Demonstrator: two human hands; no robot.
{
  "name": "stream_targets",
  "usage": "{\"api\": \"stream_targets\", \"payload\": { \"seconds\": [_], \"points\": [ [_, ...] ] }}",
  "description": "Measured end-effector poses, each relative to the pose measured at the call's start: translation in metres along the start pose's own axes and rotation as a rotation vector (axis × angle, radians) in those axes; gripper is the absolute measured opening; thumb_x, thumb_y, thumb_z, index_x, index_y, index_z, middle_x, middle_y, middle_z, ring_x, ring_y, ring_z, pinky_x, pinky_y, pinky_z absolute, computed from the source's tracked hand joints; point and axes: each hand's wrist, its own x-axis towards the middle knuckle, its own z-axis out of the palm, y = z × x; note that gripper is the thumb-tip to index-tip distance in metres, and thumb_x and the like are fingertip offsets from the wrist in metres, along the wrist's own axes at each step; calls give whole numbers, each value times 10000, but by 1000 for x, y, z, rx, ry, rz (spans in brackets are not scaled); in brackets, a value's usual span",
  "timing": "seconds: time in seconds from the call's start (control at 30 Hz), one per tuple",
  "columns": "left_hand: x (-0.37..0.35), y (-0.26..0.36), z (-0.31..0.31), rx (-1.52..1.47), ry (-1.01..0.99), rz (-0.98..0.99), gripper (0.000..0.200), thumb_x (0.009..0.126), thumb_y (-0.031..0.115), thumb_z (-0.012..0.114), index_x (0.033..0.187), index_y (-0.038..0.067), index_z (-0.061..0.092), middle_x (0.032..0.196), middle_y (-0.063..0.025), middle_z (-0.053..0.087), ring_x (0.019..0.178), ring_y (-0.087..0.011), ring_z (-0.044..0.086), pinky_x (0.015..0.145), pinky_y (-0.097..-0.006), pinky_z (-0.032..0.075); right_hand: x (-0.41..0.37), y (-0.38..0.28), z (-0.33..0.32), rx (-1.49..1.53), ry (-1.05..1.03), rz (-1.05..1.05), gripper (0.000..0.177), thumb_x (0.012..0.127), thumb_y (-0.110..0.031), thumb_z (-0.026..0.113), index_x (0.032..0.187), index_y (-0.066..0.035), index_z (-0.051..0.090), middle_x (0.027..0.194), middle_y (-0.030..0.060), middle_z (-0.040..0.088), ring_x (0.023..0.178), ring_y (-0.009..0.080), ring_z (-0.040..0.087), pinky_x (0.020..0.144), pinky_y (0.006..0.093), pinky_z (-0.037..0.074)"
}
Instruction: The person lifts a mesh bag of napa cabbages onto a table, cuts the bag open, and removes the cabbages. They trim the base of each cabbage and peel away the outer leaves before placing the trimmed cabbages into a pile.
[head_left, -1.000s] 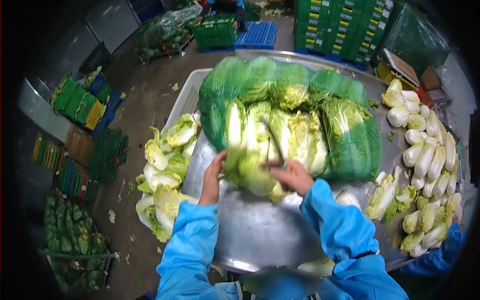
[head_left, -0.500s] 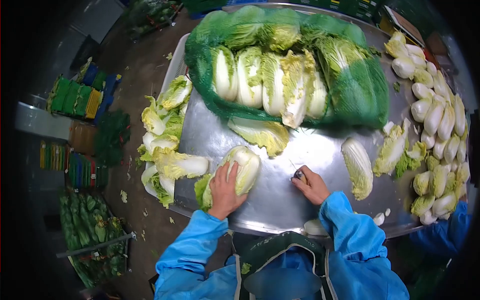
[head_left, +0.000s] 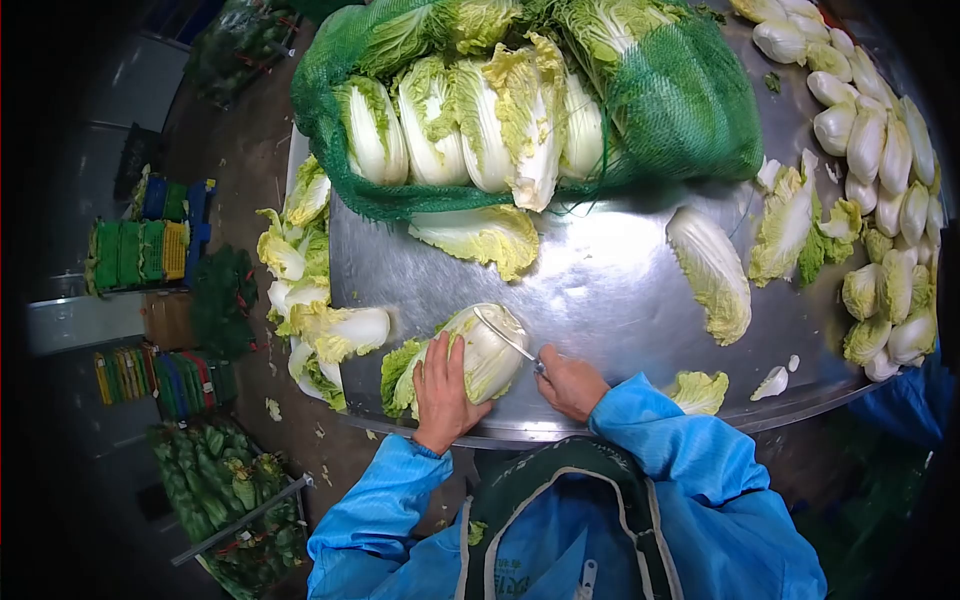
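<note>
Left hand (head_left: 445, 395): grip spread on one cabbage (head_left: 488, 358), metal worktop (head_left: 605, 265) beneath. Right hand (head_left: 573, 387): grip clasping a knife (head_left: 511, 343), blade at the cabbage's pale end.

The head-worn camera looks steeply down over the metal table (head_left: 600, 290).

A napa cabbage (head_left: 485, 366) is laid on its side in the near part of the scene, left of centre. Its pale, white-ribbed butt is turned to the far right, its loose green leaf tips to the near left. A knife (head_left: 506, 338) with a thin, slightly curved blade is held slantwise over the butt, its tip pointed far left.
</note>
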Motion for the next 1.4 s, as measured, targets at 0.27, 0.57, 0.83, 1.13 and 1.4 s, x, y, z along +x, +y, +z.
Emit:
{"api": "stream_targets", "payload": {
  "seconds": [0.27, 0.57, 0.83, 1.13, 1.4],
  "points": [
    [8, -12, 3, -75, 14, 37, 1037, 447, 178, 806, 1347, 10, 318, 1355, -224, 377, 1231, -399, 390, 968, -493, 335, 17, 10, 11, -84, 25, 16, 209, 844, -166, 495, 951, -16, 395, 811, 255, 601, 742, 445, 591, 684, 532, 447],
    [22, -58, -21, -414, -8, 96, 929, 482, 192, 804, 1300, -8, 409, 1251, -221, 501, 1130, -375, 515, 950, -411, 418, 61, 27, 16, -8, 32, 36, 327, 814, -175, 550, 1066, -5, 430, 634, 211, 579, 586, 374, 601, 569, 479, 474],
    [17, -27, -7, -738, 86, 150, 999, 542, 241, 827, 1356, -11, 307, 1290, -235, 455, 1201, -384, 456, 994, -416, 375, 12, -53, -82, 1071, -209, 206, 593, 828, -280, 621, 1334, -67, 396, 510, 40, 452, 379, 104, 432, 346, 247, 346],
    [34, 50, -24, -1224, 461, -13, 523, 762, 185, 640, 1227, 17, 468, 1328, -186, 411, 1248, -295, 386, 1047, -401, 291, -19, -73, -55, 567, 346, -216, 312, 801, -167, 684, 1052, 4, 615, 976, 133, 651, 824, 184, 621, 734, 295, 488],
    [-4, 36, -35, -1308, 284, -165, 544, 809, 199, 615, 1279, 20, 408, 1282, -161, 440, 1198, -257, 431, 1013, -364, 329, -34, -38, -53, 807, 280, 181, 403, 832, -375, 659, 1053, -47, 584, 645, 20, 553, 396, 66, 424, 349, 237, 359]
  ]
}}
